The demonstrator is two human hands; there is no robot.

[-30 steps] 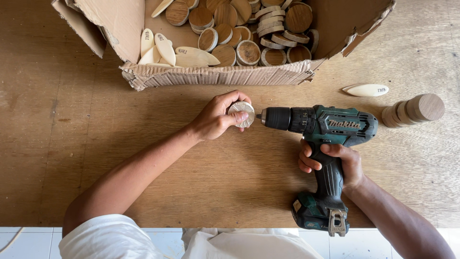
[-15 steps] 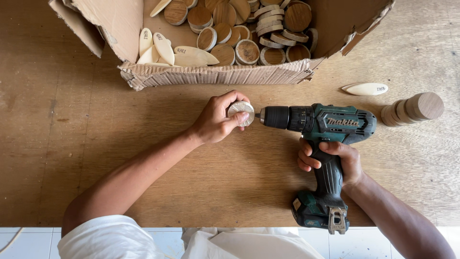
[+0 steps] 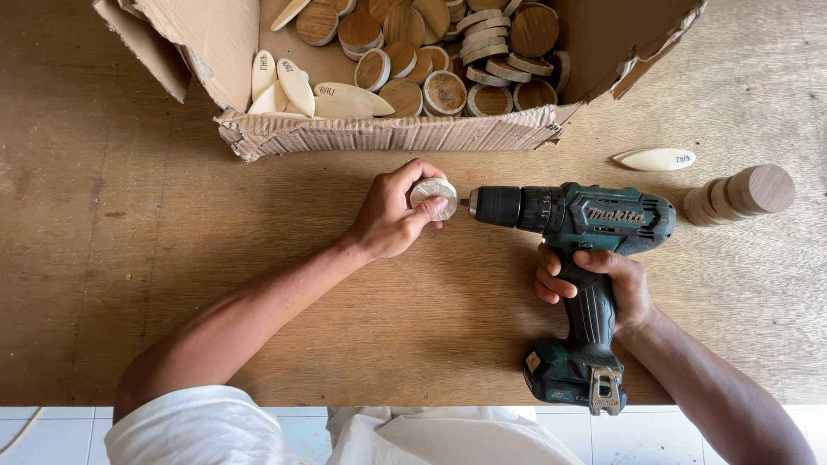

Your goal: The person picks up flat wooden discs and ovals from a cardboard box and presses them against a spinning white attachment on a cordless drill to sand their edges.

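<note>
Head view: left hand pinches a small round pale wooden disc on edge mid-bench, while the right hand is wrapped tight round the grip of a teal-and-black cordless drill.

Drill's tip sits right at the disc's face, just below the near wall of the torn brown cardboard box of wooden rounds and pale oval pieces. Doing this well likely means keeping the bit square to the disc, fingertips clear of its line (thumb especially), and pressure light. A leaning stack of wooden discs lies toward the right edge.
</note>
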